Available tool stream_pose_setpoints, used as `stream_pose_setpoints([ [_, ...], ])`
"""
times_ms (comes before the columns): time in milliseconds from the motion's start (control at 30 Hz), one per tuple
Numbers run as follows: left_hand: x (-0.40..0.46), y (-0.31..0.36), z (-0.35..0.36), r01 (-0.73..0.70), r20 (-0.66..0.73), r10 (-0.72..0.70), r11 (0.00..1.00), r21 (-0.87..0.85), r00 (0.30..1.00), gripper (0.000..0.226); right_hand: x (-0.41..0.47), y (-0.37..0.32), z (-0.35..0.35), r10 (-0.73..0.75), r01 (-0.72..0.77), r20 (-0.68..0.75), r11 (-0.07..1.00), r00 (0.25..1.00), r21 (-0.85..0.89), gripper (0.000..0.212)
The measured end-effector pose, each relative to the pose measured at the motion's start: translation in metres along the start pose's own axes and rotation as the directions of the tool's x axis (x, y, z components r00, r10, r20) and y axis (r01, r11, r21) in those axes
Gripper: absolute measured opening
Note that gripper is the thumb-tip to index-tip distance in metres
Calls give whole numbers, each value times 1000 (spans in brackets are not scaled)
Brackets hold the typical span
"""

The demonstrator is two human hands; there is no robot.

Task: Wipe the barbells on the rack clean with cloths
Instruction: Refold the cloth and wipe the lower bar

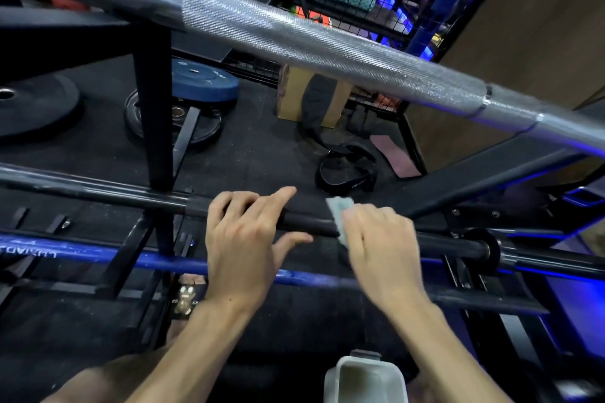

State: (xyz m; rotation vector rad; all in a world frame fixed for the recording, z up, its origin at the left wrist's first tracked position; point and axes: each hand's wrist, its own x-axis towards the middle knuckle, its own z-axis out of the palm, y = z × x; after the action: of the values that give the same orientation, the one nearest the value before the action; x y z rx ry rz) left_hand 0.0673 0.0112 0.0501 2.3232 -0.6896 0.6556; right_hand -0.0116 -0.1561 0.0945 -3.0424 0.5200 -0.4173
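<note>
- Barbells lie across the rack with their long axes running left to right, sloping down toward the right; the black barbell [98, 195] sits in the middle level, under both hands.
- Above it, the silver barbell [327, 49] is shiny, with a cross-hatched grip section and smooth ends.
- Below, the blue barbell [98, 255] carries white lettering, upside down and too blurred to read.
- Left hand [244, 245] rests on the black bar, fingers [235, 203] curled over it, forefinger extended.
- Right hand [383, 249] presses a pale cloth [340, 213] on the same bar, fingers bent round the cloth.
- Weight plates [204, 78] lie on the floor beyond.
</note>
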Motion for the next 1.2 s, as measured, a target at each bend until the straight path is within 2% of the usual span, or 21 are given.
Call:
stream_pose_setpoints([
  [67, 0, 0, 1, 3, -7, -3, 1000, -1, 1000, 68, 3, 2, -4, 85, -86, 13, 991, 996, 106, 32],
  [167, -1, 1, 2, 7, 1, -7, 1000, 0, 1000, 69, -2, -22, -3, -90, 84, 21, 976, 996, 202, 41],
  [233, -2, 1, 1, 17, 8, -17, 1000, -6, 1000, 71, 0, -33, -3, -163, 133, 127, 967, 978, 219, 50],
  [300, -2, 0, 0, 22, 21, -22, 1000, -10, 1000, 72, 9, -35, -7, -121, 82, 240, 983, 963, 164, 47],
  [433, 0, -2, -1, 15, 21, -15, 1000, -13, 1000, 73, 31, -39, -15, -8, -83, 319, 959, 948, 270, 43],
  [533, -1, -4, -1, 3, 22, -3, 1000, -4, 1000, 70, 30, -25, -18, 14, -116, 362, 958, 932, 262, 44],
  [700, -2, -3, 1, -23, 17, 23, 1000, 1, 1000, 65, 20, -6, -18, -77, -34, 379, 959, 922, 280, 33],
  [833, -1, -3, 2, -19, 25, 19, 1000, 0, 1000, 64, 36, -22, -16, 56, -158, 338, 946, 940, 282, 42],
  [900, 0, -3, 2, -19, 22, 18, 1000, 4, 1000, 64, 37, -23, -12, 72, -172, 328, 942, 942, 288, 40],
  [1067, -2, -3, 1, -21, 11, 21, 1000, 8, 1000, 62, 10, -32, -1, -117, 62, 131, 930, 985, 364, 40],
  [1133, -2, -3, 0, -23, 22, 23, 1000, 6, 999, 63, 24, -33, 1, -74, -7, 211, 933, 975, 359, 33],
  [1200, -1, -3, 0, -25, 30, 25, 1000, 2, 999, 64, 41, -32, -1, -14, -93, 285, 929, 959, 358, 38],
])
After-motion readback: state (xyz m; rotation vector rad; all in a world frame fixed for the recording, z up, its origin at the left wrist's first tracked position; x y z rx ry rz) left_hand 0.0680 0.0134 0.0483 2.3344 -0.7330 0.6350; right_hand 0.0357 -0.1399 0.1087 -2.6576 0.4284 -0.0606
